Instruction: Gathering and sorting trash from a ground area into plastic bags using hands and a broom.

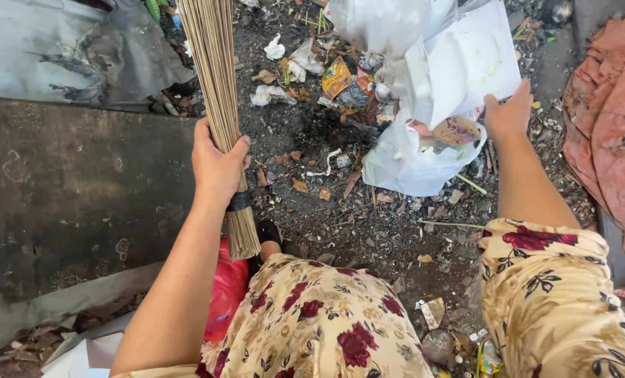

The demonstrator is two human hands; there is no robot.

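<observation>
1. The left hand is wrapped round a broom made of bundled pale sticks, fingers pressed tight about the bundle just above its dark binding band, with the brush end pointing away over the ground.
2. The right hand grips the edge of a white plastic bag; its fingers are curled behind the plastic, the thumb on the near side, pinching the bag's mouth open.
3. The bag lies on the dirt ahead of the person, between the two hands, and already holds some rubbish: a round paper disc and scraps show inside its mouth.
4. By my reading the clearing is only partly done. Litter still lies loose beyond the bag, with wrappers, crumpled paper and dry leaves scattered over the dark soil.
5. The place is outdoors and rough. A dark, worn slab lies to the left, a grey tarpaulin behind it, and a crumpled reddish cloth to the right.
6. The person wears a floral dress.
</observation>
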